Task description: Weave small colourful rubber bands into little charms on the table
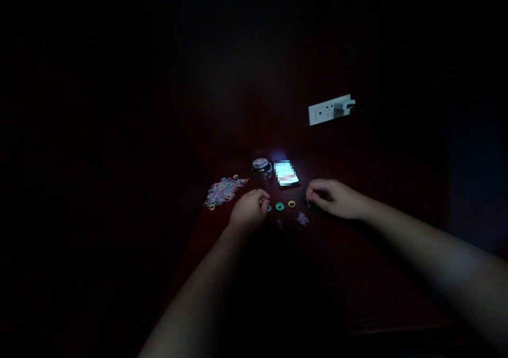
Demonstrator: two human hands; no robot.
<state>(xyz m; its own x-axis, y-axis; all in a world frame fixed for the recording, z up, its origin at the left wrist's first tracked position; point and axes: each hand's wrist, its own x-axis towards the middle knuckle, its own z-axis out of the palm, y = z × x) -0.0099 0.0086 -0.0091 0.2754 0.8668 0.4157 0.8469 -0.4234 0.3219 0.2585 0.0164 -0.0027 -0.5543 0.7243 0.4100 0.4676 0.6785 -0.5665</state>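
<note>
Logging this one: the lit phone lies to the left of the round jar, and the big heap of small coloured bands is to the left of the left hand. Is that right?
Not quite: the head view shows the lit phone to the right of the round jar. The heap of small coloured bands is indeed left of the left hand.

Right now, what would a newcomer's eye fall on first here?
Probably the lit phone, the brightest spot, lying beyond the gap between the left hand and right hand. Next, the white outlet panel, farther back and to the right, then the pile of colourful little bands to the left of the left hand.
</note>
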